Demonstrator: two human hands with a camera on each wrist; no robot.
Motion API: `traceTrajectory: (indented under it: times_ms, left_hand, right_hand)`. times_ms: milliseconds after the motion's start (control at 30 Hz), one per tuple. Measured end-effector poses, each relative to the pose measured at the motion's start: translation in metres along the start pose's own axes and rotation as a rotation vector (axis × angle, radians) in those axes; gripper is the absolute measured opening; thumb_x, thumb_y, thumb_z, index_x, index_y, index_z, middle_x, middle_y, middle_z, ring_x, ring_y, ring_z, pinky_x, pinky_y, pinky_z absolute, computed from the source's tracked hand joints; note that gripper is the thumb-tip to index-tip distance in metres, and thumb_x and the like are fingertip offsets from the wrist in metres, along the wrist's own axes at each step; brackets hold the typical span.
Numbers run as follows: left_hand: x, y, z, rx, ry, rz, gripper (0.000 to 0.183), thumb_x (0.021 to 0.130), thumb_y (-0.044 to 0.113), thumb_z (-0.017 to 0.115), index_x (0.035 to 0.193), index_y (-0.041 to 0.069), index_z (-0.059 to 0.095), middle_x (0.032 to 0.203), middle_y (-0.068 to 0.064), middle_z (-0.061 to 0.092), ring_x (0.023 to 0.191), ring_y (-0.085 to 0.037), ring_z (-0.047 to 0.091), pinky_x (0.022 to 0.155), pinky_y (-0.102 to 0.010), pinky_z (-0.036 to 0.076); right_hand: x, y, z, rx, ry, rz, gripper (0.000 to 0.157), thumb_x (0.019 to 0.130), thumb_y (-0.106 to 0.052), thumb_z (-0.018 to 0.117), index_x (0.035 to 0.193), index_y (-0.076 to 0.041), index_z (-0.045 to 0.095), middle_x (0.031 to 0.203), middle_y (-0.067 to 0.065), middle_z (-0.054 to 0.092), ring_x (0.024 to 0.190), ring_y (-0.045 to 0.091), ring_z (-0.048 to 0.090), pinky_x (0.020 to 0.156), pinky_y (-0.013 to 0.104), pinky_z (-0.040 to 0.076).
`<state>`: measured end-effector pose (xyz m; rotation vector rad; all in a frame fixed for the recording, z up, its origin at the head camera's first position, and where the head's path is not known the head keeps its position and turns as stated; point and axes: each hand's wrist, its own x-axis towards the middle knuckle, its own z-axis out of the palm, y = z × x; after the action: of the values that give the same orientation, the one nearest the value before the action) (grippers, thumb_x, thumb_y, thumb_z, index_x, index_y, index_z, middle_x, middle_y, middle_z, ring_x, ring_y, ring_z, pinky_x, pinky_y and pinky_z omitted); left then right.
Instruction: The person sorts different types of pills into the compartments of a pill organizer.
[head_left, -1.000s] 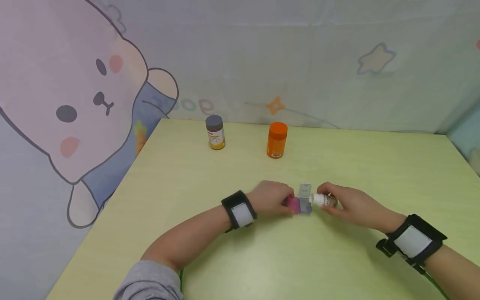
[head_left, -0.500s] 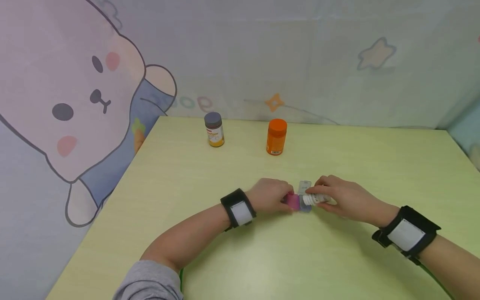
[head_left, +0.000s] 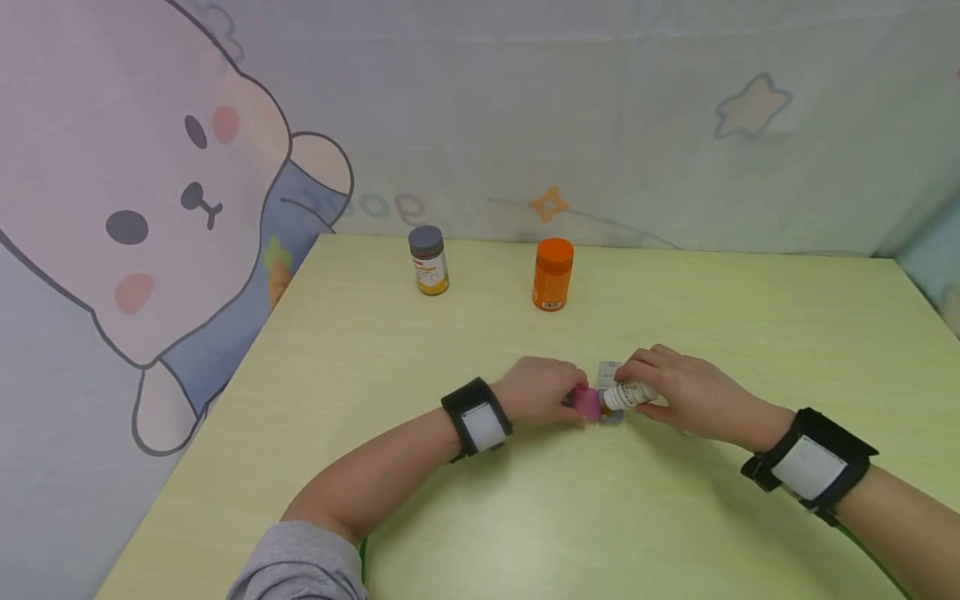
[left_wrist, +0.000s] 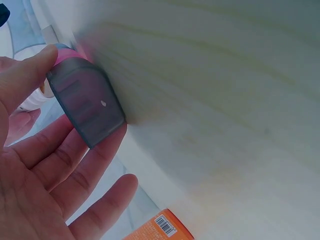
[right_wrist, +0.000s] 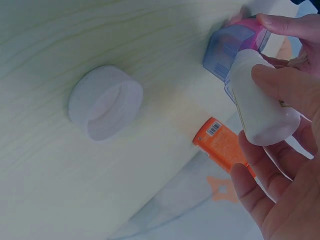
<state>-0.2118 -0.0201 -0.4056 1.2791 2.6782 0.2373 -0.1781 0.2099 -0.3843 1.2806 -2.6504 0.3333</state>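
My left hand (head_left: 540,390) pinches a small pill box between thumb and fingers. Its pink section (head_left: 587,405) shows in the head view, its dark grey end (left_wrist: 87,102) in the left wrist view and its blue compartment (right_wrist: 226,50) in the right wrist view. A clear lid (head_left: 609,373) stands raised behind that compartment. With thumb and fingers, my right hand (head_left: 690,392) grips a white pill bottle (head_left: 628,395), uncapped and tilted, its mouth at the blue compartment. Something brownish shows below the mouth, too small to make out.
A white bottle cap (right_wrist: 106,102) lies on the table in the right wrist view. Farther back stand an orange bottle (head_left: 552,275) and a grey-capped bottle (head_left: 430,261). Behind the table (head_left: 480,517) hangs a printed cloth (head_left: 480,108).
My right hand has moved left, bringing the bottle's mouth over the blue compartment and tipping it down. Brownish contents now show there. My left hand holds the pill box in place.
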Motion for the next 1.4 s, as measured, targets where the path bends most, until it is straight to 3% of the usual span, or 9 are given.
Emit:
traceTrajectory:
  times_ms: [300,467,600,667,833,933,1100,1400]
  left_hand:
    - [-0.001,0.000,0.001,-0.014,-0.012,-0.011,0.039,0.078,0.044,0.066,0.104,0.016,0.058,0.081,0.012,0.050,0.071,-0.004,0.046,0.060,-0.014,0.035]
    - [-0.002,0.001,0.001,-0.021,-0.013,-0.012,0.038,0.078,0.043,0.066,0.104,0.016,0.059,0.080,0.012,0.050,0.070,-0.004,0.046,0.060,-0.014,0.035]
    - [-0.001,0.004,0.002,-0.026,-0.029,-0.021,0.038,0.078,0.043,0.066,0.103,0.016,0.058,0.080,0.012,0.050,0.071,-0.004,0.045,0.060,-0.015,0.035]
    - [-0.001,0.004,0.003,-0.021,-0.030,-0.018,0.038,0.078,0.044,0.066,0.103,0.016,0.058,0.080,0.012,0.050,0.071,-0.004,0.046,0.060,-0.015,0.035]
    - [0.001,0.003,0.003,0.020,-0.002,0.000,0.037,0.078,0.046,0.065,0.100,0.018,0.058,0.080,0.012,0.050,0.071,-0.003,0.045,0.060,-0.016,0.035]
    - [0.001,0.002,0.001,0.032,0.003,0.000,0.035,0.079,0.045,0.065,0.100,0.018,0.058,0.080,0.012,0.050,0.071,-0.003,0.046,0.059,-0.016,0.035]
    - [0.000,0.002,-0.002,0.018,-0.011,-0.016,0.035,0.079,0.044,0.065,0.100,0.017,0.058,0.080,0.012,0.050,0.070,-0.004,0.046,0.059,-0.015,0.035]
    - [0.001,-0.002,-0.001,0.001,0.001,-0.005,0.038,0.078,0.046,0.065,0.104,0.017,0.059,0.082,0.012,0.051,0.072,-0.003,0.046,0.060,-0.015,0.035]
  right_hand:
    - [-0.004,0.000,0.001,-0.026,-0.062,0.076,0.042,0.068,-0.017,0.076,0.107,-0.011,0.061,0.098,-0.001,0.055,0.084,0.013,0.048,0.068,0.028,0.046]
    - [-0.011,0.004,0.008,-0.042,-0.043,0.093,0.040,0.067,-0.018,0.076,0.103,-0.010,0.062,0.091,-0.005,0.058,0.079,0.011,0.044,0.065,0.027,0.043]
    - [-0.019,-0.003,0.008,0.084,-0.025,0.203,0.037,0.071,-0.021,0.073,0.105,-0.014,0.059,0.090,-0.010,0.053,0.079,0.008,0.044,0.063,0.026,0.042]
    - [-0.022,-0.009,0.007,0.209,-0.006,0.244,0.037,0.074,-0.021,0.072,0.107,-0.017,0.056,0.092,-0.012,0.052,0.082,0.007,0.047,0.065,0.027,0.044]
    - [-0.023,-0.030,0.014,0.475,0.033,0.153,0.042,0.078,-0.022,0.070,0.115,-0.017,0.051,0.102,-0.009,0.057,0.088,0.006,0.053,0.074,0.031,0.046]
    - [-0.020,-0.045,0.021,0.528,-0.001,0.087,0.040,0.081,-0.027,0.067,0.116,-0.016,0.052,0.105,-0.008,0.057,0.092,0.006,0.053,0.078,0.031,0.045]
    - [-0.015,-0.059,0.030,0.523,-0.069,0.042,0.034,0.080,-0.032,0.067,0.110,-0.021,0.053,0.104,-0.015,0.054,0.094,0.004,0.051,0.081,0.029,0.043]
    - [-0.017,-0.061,0.039,0.459,-0.074,0.020,0.038,0.077,-0.026,0.070,0.111,-0.022,0.053,0.105,-0.015,0.054,0.095,0.003,0.050,0.082,0.028,0.042]
